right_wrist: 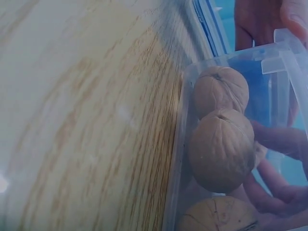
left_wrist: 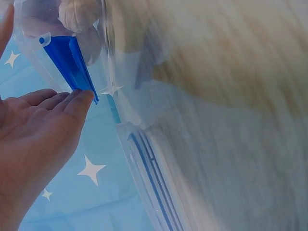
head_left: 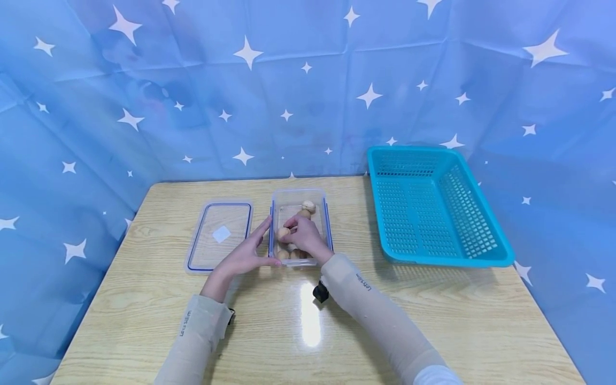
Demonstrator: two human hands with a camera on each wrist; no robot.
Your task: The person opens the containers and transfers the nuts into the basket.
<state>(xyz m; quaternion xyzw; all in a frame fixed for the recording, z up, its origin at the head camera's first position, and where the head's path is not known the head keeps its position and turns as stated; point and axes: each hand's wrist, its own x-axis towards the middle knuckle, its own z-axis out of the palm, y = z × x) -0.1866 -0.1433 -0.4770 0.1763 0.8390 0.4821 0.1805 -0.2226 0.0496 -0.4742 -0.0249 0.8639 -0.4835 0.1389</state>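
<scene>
A clear plastic box (head_left: pixel 299 193) with blue side clips stands mid-table and holds several walnuts (head_left: pixel 308 206). My right hand (head_left: pixel 304 236) reaches into the box, and its fingertips pinch one walnut (head_left: pixel 283 233) near the left wall. My left hand (head_left: pixel 246 255) lies with straight fingers against the outside of that wall. In the left wrist view its fingertips (left_wrist: pixel 79 98) touch the blue clip (left_wrist: pixel 70 60). The right wrist view shows two walnuts (right_wrist: pixel 221 149) against the box wall (right_wrist: pixel 179 144), with fingers (right_wrist: pixel 269 190) behind them.
The box's clear, blue-edged lid (head_left: pixel 220 235) lies flat just left of the box. A teal plastic basket (head_left: pixel 481 251) sits at the table's right, with nothing in it. Blue star-print cloth surrounds the wooden table (head_left: pixel 308 321).
</scene>
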